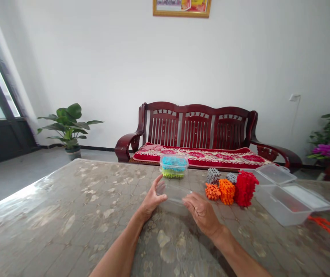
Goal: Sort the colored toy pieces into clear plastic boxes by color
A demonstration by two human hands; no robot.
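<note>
A clear plastic container [174, 193] is between my two hands, low over the table; its see-through sides make it hard to tell box from lid. My left hand [152, 199] grips its left end, with the thumb on the near side and the fingers beyond. At the right end, my right hand [201, 212] has its fingers curled over the edge. Just beyond stands a clear plastic box [174, 163] filled with blue pieces above yellow-green ones. Right of my right hand are blocks of joined plastic pieces: red [246, 188], orange [227, 191] and grey [213, 176].
A larger translucent bin [282, 204] stands open at the right, with orange-red pieces [327, 226] beside it. The patterned table [67, 215] stretches to the left. Behind it are a dark red wooden bench [198, 125] and a potted plant [71, 125].
</note>
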